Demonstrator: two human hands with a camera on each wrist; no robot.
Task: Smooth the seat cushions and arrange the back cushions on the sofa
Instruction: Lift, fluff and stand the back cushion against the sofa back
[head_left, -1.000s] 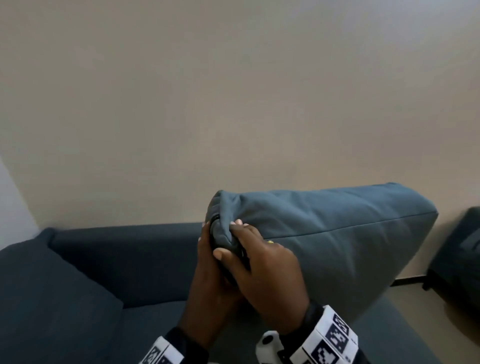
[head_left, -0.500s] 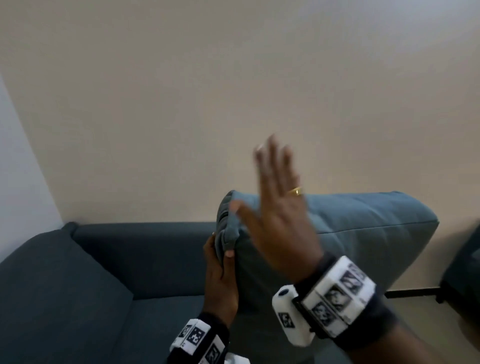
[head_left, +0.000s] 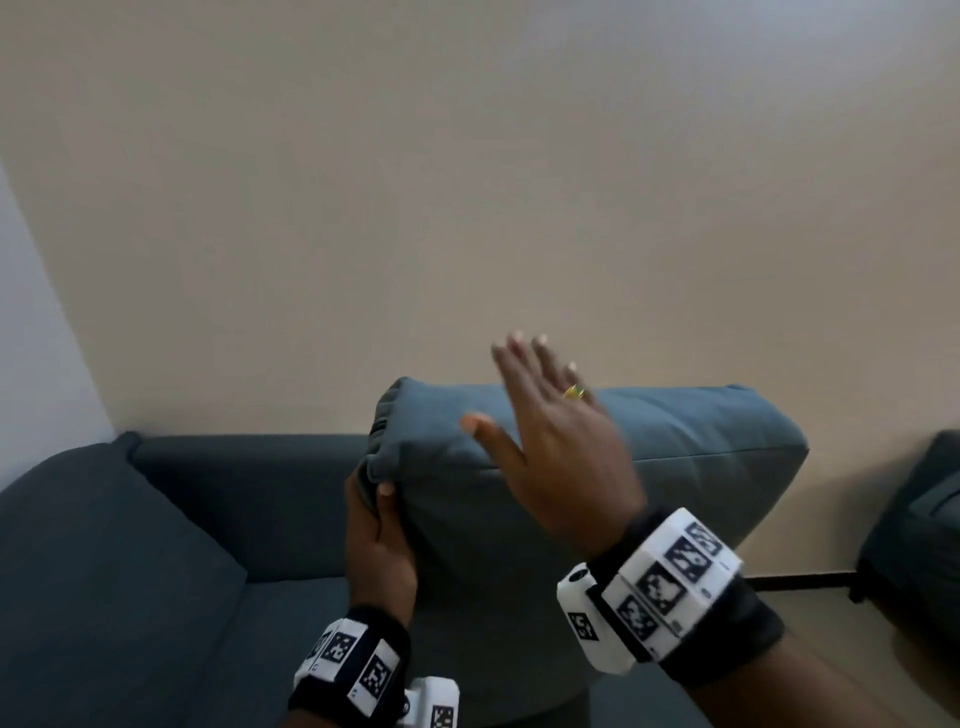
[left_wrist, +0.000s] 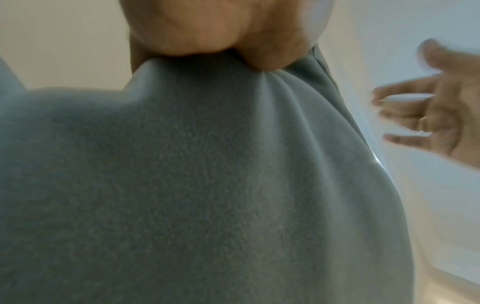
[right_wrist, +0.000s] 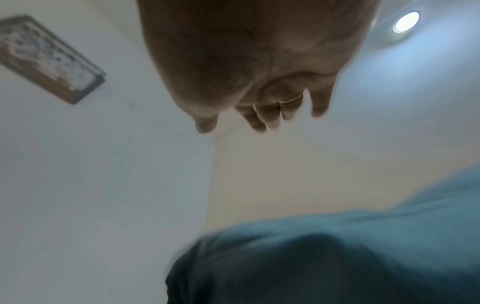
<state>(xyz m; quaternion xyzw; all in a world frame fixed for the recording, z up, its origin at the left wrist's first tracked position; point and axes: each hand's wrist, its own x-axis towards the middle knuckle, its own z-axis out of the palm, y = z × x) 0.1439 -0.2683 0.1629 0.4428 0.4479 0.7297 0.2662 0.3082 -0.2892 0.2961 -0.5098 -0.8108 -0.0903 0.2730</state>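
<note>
Two hands are at work on one blue-grey back cushion (head_left: 675, 467), which stands on edge on the sofa (head_left: 171, 545), directly ahead of both wrists; our left hand (head_left: 376, 540) pinches its gathered left corner, thumb in front and fingers behind, and the left wrist view shows the fabric puckering into folds under that grip; our right hand (head_left: 556, 441) is flat and unclenched, fingers straight and spread, raised in front of the cushion's upper face and holding nothing, though we cannot tell whether the palm touches the cloth.

We judge the cushion soft and light; it bunches readily where we pinch it, and it stays upright with one hand on a corner; the woven cover looks grippy rather than slick, so a corner or the seamed edge is the sensible hold, while the broad face should take pats from a flat palm; nothing about it looks fragile.

Against a second ago, much differs: both hands then clutched the same corner together; half a second ago our right hand had already let go and lifted, open; now it sits further right and lower across the face, while our left keeps its pinch.
</note>
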